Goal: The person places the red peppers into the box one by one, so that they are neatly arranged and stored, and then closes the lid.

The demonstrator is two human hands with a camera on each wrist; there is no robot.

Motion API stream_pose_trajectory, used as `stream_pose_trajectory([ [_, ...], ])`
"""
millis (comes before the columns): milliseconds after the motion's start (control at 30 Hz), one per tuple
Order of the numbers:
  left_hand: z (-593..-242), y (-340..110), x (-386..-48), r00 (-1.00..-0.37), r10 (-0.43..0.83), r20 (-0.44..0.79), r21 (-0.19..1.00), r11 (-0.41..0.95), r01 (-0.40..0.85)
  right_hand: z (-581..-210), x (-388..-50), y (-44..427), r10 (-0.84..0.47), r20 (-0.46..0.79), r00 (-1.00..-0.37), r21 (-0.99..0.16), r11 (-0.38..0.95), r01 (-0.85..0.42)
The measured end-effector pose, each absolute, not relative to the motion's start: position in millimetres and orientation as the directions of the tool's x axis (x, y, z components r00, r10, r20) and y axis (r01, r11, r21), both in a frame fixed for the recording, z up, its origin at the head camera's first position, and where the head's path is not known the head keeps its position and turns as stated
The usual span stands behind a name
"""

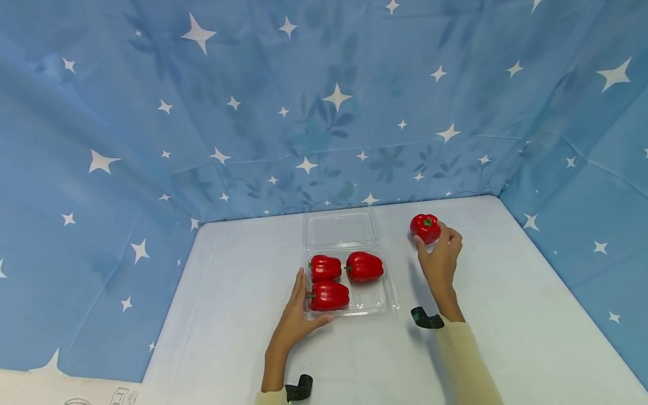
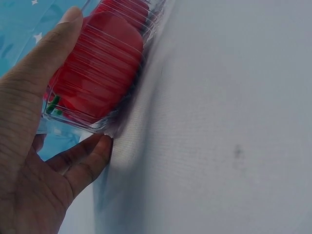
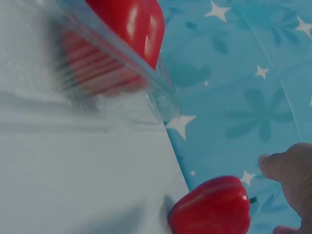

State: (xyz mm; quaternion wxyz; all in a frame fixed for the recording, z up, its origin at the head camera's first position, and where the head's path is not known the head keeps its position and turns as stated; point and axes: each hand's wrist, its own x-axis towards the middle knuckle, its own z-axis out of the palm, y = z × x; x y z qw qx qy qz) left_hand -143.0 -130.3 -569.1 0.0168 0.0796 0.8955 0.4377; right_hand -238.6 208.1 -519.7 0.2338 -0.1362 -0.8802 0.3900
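Note:
A clear hinged plastic box (image 1: 372, 301) holds three red bell peppers, two on its left side (image 1: 325, 268) (image 1: 329, 296) and one at back right (image 1: 364, 266). My left hand (image 1: 293, 323) spans the box's near-left corner, fingers fairly straight along the left side and thumb by the front. In the left wrist view that hand (image 2: 48, 161) touches the box wall beside a pepper (image 2: 105, 63). A fourth pepper (image 1: 425, 228) is on the table, right of the box. Around its near side my right hand (image 1: 440, 261) is spread; the right wrist view shows a gap between hand (image 3: 292, 180) and pepper (image 3: 212, 207).
The box's transparent lid (image 1: 340, 229) lies folded back toward the rear of the white table (image 1: 228, 315). Blue star-patterned cloth (image 1: 263, 124) hangs behind the table and along both sides. Each wrist carries a black band.

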Motion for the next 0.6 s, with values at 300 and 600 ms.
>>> stream_pose_trajectory([
  [300,-570,-129,-143,-0.988,0.15,0.028,0.779,0.617,0.116,-529,-262,226,0.407,0.134,-0.903,-0.789,0.595,0.151],
  [600,-569,-129,-142,-0.989,0.144,0.016,0.782,0.615,0.102,-539,-266,222,0.372,0.102,-0.923,-0.801,0.581,0.146],
])
